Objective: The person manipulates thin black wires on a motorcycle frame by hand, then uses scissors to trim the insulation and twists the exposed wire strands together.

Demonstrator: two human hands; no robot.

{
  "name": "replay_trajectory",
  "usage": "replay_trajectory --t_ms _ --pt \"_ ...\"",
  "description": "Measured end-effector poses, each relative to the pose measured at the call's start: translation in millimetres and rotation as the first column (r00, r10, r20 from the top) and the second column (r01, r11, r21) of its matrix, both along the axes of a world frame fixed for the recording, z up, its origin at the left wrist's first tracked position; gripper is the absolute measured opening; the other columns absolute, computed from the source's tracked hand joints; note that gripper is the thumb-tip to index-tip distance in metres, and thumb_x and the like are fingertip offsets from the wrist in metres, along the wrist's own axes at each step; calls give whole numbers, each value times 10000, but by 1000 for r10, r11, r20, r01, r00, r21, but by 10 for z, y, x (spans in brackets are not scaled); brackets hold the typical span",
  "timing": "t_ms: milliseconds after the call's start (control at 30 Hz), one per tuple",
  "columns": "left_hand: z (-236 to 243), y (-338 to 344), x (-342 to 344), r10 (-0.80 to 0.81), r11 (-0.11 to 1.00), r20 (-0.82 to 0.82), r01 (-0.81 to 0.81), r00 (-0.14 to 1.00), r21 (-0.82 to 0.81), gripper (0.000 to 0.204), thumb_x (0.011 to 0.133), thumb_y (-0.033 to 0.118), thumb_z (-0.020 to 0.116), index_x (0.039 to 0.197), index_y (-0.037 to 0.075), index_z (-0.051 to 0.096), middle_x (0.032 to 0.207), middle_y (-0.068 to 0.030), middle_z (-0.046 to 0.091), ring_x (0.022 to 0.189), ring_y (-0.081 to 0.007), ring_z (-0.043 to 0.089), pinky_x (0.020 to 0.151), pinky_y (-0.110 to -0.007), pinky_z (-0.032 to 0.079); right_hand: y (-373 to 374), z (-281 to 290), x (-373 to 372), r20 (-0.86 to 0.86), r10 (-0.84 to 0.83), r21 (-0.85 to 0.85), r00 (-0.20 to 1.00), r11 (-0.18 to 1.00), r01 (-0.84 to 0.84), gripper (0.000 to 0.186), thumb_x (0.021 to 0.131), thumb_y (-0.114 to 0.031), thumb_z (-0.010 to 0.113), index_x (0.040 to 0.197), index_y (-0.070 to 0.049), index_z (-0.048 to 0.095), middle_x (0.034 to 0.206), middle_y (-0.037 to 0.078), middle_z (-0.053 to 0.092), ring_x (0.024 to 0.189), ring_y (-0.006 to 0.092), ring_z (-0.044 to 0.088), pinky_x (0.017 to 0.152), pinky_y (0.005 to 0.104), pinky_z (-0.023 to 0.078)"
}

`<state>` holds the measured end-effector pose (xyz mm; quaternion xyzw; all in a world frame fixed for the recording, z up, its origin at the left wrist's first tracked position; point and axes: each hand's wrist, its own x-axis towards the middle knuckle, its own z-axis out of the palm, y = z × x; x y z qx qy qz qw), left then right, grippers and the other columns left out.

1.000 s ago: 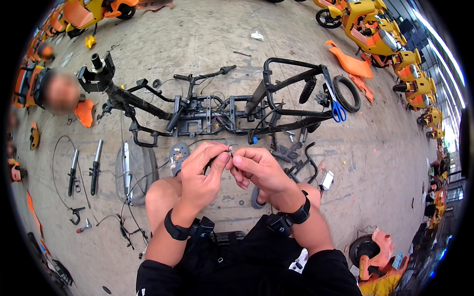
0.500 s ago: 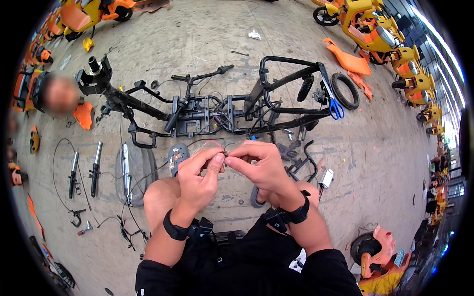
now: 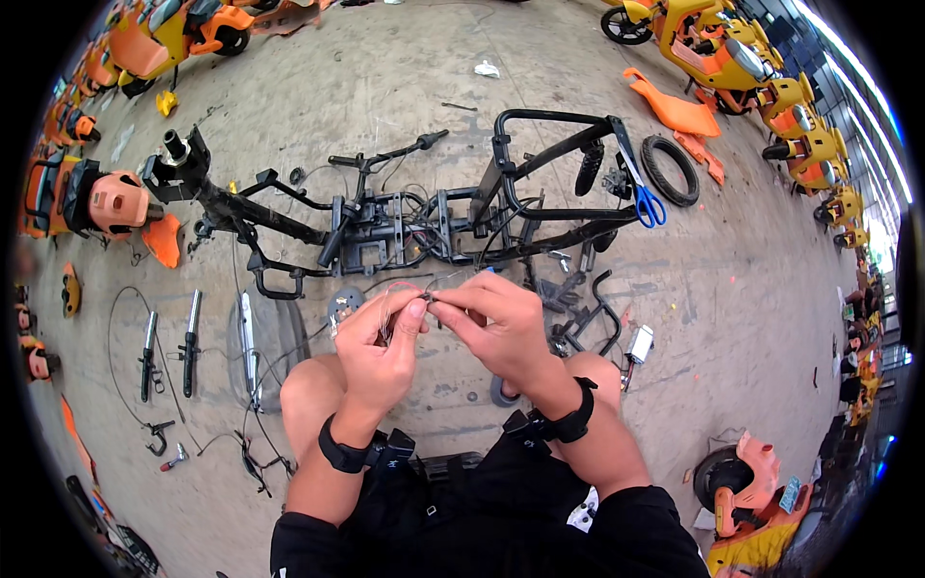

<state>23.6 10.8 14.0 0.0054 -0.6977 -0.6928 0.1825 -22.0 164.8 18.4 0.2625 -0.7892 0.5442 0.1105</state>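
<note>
In front of my knees both hands meet just below the black scooter frame. Thumb and fingers of my left hand pinch thin wires, one strand red and others pale or dark. My right hand is closed in a pinch on a small dark wire end right against the left fingertips. The exact joint between the fingers is mostly hidden. Blue-handled scissors hang at the frame's right rear end.
Two fork tubes and cables lie at left, beside a grey panel. Black bent brackets and a white box are at right. A tyre rests beyond the frame. Yellow-orange scooters line the edges.
My hands have shifted slightly left, still together, and more thin strands show beside the left fingers. The whole view has moved a little.
</note>
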Motion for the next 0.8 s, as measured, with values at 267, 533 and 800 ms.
replay_trajectory --t_ms 267,533,800 --pt "45 -31 -53 1 971 -129 -32 992 -238 123 860 -18 692 979 -44 704 820 -100 678 662 -107 604 574 -218 459 33 2 8 280 125 -341 952 940 -23 188 833 -68 756 1015 -28 736 940 15 619 605 31 517 511 190 407" --pt "101 -7 -39 12 952 -168 -62 986 -301 215 786 -80 729 995 -27 723 799 -95 684 666 -122 600 605 -223 461 88 81 -82 561 299 -536 772 842 64 158 900 -112 694 1002 6 719 851 23 635 600 41 523 511 190 414" --pt "17 -33 -63 65 930 -250 -150 966 -336 212 764 -82 742 966 -21 725 772 -84 691 587 -126 555 533 -236 434 93 51 -43 578 316 -471 752 882 -9 163 893 -148 709 961 -1 698 809 27 680 597 30 529 533 183 424"
